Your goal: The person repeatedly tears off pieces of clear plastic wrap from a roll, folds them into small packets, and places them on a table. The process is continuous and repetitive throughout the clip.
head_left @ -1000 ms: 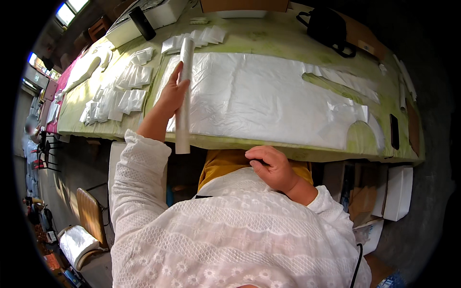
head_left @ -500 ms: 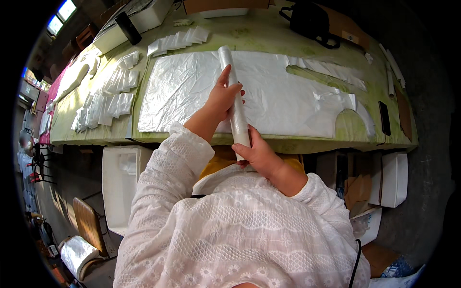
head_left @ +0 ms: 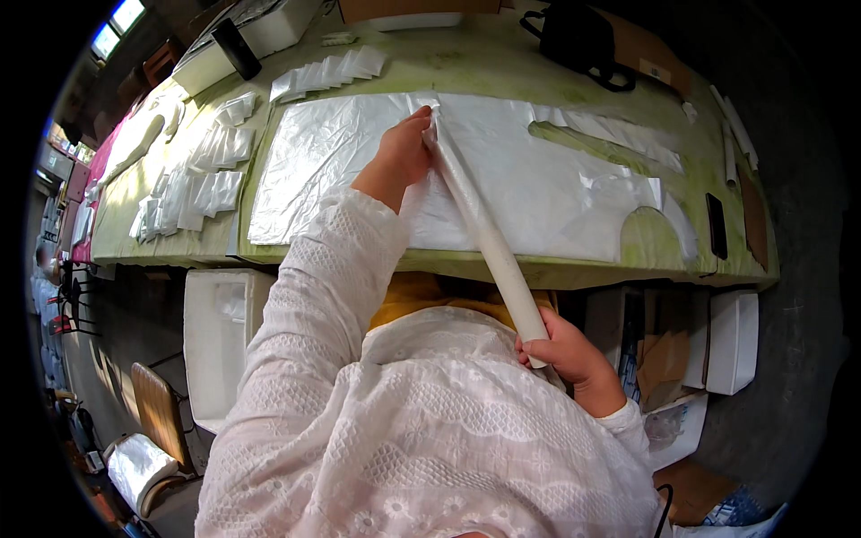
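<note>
A whitish roll of plastic film (head_left: 489, 238) slants across in front of me, its far end over the sheet and its near end by my waist. My left hand (head_left: 405, 151) is closed at the far end, fingertips pinching the film there. Around the near end, beyond the table's front edge, wrap the fingers of my right hand (head_left: 569, 352). Beneath the roll's far half lies a wide clear plastic sheet (head_left: 332, 170), spread on the table and wrinkled at its left part.
Folded clear plastic pieces lie in rows (head_left: 332, 73) at the back and on the left (head_left: 211, 161). A phone (head_left: 716, 226) rests near the right edge of the green-covered table (head_left: 448, 65). A black bag (head_left: 574, 40) is at the back; a white foam box (head_left: 202, 350) stands below the front edge.
The roll's near end has swung right and toward my body with my right hand. My left hand is now at the far end instead of around the roll's upper part.
</note>
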A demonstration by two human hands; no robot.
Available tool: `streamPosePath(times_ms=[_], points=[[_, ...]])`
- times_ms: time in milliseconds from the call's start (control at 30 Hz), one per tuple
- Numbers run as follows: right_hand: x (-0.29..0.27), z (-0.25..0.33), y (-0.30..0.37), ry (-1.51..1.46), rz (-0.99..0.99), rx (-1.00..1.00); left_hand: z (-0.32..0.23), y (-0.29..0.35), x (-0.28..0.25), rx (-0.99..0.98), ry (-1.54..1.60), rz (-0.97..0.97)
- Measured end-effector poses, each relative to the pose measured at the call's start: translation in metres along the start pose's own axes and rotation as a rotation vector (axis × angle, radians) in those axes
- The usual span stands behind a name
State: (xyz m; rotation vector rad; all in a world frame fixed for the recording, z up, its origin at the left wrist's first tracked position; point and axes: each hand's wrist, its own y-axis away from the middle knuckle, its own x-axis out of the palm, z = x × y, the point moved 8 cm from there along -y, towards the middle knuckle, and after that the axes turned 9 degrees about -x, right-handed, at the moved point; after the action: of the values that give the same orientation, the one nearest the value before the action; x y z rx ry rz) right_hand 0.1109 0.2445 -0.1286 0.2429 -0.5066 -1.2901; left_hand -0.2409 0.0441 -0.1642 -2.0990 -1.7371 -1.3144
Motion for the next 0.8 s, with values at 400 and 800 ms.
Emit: streamPosePath(times_ms=[400,800], points=[[-0.088,-0.015,0.087,-0.012,-0.115,-0.130,-0.047,-0.005,-0.032,0.152,-0.123,-0.350],[-0.100,0.065,-0.002,0.552,-0.356,-0.383,-0.015,0.031,0.001,-0.131,-0.921,-0.193]])
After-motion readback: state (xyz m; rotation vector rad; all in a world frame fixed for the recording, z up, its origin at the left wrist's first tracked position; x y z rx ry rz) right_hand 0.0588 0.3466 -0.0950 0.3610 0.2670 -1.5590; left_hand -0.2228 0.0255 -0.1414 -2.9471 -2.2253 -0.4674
